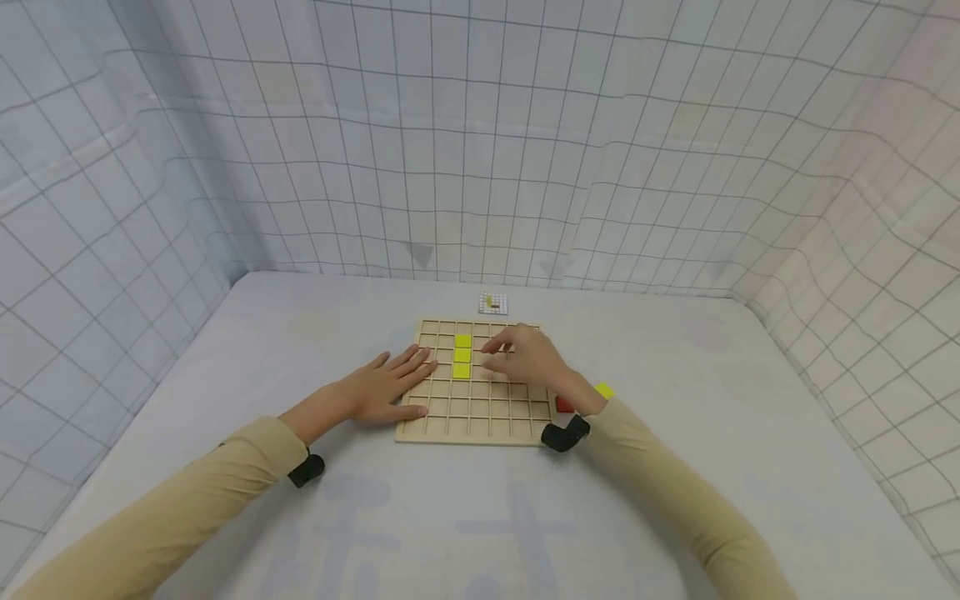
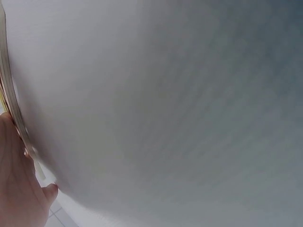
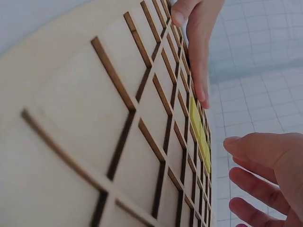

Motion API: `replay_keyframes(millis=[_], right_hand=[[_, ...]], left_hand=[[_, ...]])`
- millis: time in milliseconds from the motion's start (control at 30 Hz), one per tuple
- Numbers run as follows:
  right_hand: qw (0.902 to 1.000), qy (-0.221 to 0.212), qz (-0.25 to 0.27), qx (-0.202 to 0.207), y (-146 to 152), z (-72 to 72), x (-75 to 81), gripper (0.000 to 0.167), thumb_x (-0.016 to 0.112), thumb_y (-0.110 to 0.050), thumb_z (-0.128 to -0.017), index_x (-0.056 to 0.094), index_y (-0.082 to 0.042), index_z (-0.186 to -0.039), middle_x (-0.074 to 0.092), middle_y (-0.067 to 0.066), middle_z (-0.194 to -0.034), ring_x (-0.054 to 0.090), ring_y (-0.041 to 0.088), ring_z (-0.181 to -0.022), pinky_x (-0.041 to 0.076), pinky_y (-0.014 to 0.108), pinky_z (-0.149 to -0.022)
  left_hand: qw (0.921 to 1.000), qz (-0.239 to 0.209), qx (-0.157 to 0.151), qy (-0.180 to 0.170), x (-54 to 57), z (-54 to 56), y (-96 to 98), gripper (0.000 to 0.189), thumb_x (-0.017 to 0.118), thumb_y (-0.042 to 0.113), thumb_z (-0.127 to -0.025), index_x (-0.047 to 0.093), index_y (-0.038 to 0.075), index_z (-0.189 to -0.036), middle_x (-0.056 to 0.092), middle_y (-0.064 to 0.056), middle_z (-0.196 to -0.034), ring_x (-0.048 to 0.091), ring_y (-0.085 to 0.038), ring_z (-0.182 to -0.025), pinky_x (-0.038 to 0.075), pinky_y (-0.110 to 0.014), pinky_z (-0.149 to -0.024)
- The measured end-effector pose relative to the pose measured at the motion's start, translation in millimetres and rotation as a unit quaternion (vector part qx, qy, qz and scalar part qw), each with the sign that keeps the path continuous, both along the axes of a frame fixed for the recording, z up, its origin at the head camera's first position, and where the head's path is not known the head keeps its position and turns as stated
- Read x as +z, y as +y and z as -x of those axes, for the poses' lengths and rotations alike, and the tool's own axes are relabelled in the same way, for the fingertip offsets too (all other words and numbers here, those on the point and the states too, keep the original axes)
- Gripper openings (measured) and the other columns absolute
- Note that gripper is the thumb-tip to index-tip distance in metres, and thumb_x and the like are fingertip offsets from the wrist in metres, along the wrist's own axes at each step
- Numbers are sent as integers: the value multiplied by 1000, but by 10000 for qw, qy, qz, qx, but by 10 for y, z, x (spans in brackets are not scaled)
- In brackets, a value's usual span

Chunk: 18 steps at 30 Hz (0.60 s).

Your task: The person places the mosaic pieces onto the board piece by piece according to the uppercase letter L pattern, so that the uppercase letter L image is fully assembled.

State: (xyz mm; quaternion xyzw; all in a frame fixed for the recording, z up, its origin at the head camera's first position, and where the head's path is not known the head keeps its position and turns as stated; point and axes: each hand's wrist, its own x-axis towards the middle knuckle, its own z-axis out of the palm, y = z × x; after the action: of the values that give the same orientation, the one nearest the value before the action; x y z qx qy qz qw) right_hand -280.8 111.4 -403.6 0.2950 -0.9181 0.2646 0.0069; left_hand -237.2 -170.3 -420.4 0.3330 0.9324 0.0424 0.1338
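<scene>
Left hand (image 1: pixel 384 391): spread flat on the wooden grid board (image 1: pixel 459 427) at its left side, released.
Right hand (image 1: pixel 528 357): above the board, fingers loosely bent, nothing visible between them.
Yellow tiles (image 1: pixel 462 356): three, in one column on the board.
Red piece (image 1: pixel 565 405): right of the board, partly hidden.
Card (image 1: pixel 492 304): beyond the board, markings too small to read.

L hand (image 2: pixel 19 177) cut off, L-wrist cam
</scene>
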Motion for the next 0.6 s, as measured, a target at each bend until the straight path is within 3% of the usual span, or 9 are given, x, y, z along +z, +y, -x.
replay_keyframes(millis=[300,600], right_hand=[[9988,487,-23,-40,476,94,100,23,75,-24,-84,75,-10,-103,73,3,-100,60,20,-91,49,38,-81],[9992,344,-191,110,923,104,158,25,75,-19,-83,74,-7,-105,72,6,-100,60,26,-93,50,45,-81]], left_hand=[[10000,4,9,-11,-1,9,-3,81,41,60,-96,12,15,-156,2,-11,-163,0,-33,-150,10,-63,-116],[10000,-42,-15,-6,-4,-1,0,81,41,60,-96,12,14,-156,2,-11,-163,1,-33,-150,11,-63,-115]])
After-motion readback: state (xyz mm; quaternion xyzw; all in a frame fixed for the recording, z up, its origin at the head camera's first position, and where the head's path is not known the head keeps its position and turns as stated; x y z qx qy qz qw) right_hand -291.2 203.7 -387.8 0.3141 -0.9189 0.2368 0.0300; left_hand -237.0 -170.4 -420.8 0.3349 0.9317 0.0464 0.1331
